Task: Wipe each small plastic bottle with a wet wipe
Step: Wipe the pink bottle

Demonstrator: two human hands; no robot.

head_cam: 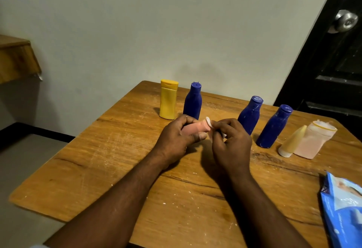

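Presently, far left: a yellow bottle (168, 101) and a blue bottle (193, 101) are stood upright on the table (94, 161).
Left hand (173, 141): closed round the pink bottle (197, 127), which is held on its side above mid-table.
Handling: the pink bottle is judged light, stiff-walled and slippery once wetted; the body is the place to grip.
Right hand (230, 144): curled at the white cap (208, 121), with a white scrap, taken for the wet wipe (224, 135), pinched.
Right: second blue bottle (249, 115) and third blue bottle (273, 128) upright; wipe pack (344, 208) at the edge.
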